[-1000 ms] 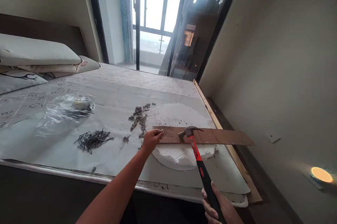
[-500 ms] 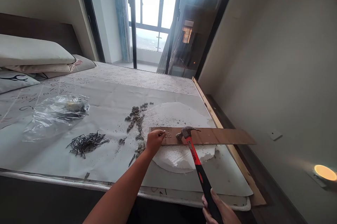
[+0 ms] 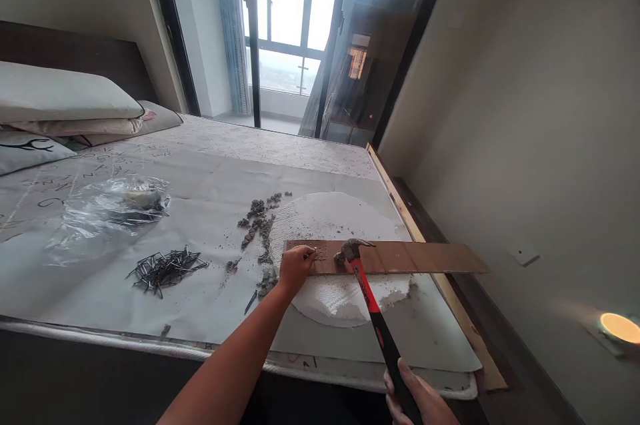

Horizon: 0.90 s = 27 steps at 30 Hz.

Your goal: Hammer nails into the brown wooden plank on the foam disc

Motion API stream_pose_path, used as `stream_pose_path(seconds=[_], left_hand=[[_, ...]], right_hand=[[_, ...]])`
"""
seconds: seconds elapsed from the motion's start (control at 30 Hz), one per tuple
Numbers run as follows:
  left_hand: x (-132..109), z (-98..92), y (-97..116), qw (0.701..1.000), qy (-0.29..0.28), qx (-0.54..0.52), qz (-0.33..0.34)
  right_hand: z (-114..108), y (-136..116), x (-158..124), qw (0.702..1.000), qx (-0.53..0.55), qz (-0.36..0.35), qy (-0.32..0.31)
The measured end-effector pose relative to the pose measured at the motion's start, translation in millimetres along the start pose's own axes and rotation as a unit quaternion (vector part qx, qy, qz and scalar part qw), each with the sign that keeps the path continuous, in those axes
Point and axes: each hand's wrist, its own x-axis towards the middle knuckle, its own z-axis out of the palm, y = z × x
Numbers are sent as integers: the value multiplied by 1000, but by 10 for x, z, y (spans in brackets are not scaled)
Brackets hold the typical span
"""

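Note:
A brown wooden board (image 3: 400, 257) lies across a round, broken-edged slab of white foam (image 3: 345, 215). My left hand (image 3: 296, 265) rests at the board's left end, thumb and fingers pinched on what looks like a nail, mostly hidden by the fingertips. Small dots or holes mark the wood beside them. My right hand (image 3: 417, 395) is wrapped round the black grip of a claw hammer (image 3: 364, 285) with a red neck. Its head is over the board, just right of my left fingertips; whether it touches the wood I cannot tell.
A pile of nails (image 3: 165, 270) lies on the grey sheet (image 3: 200, 312) covering the mattress. Behind it sits a clear plastic bag (image 3: 115, 208). Grey crumbled lumps (image 3: 257, 212) edge the foam. Pillows (image 3: 65, 95) are at far left, a wooden bed rail (image 3: 395, 195) at right.
The hammer head has shifted very slightly to the left. My left hand keeps its pinch at the board's end, and the view has tilted a little.

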Motion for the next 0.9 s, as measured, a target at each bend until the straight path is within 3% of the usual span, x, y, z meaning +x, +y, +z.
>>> stream_pose_path(seconds=[0.1, 0.27, 0.53, 0.77, 0.9], left_hand=[[-16, -6, -1, 1000, -6, 5, 0], [-37, -21, 1, 1000, 3, 21, 20], [-55, -17, -13, 999, 15, 11, 40], [-53, 3, -77, 998, 14, 40, 50], [-55, 4, -78, 998, 8, 48, 51]], right_hand=[[63, -34, -24, 1000, -18, 0, 21], [170, -126, -56, 995, -84, -53, 5], [486, -608, -395, 983, -163, -90, 12], [626, -543, -198, 974, -203, -98, -20], [601, -595, -299, 970, -220, -107, -6]])
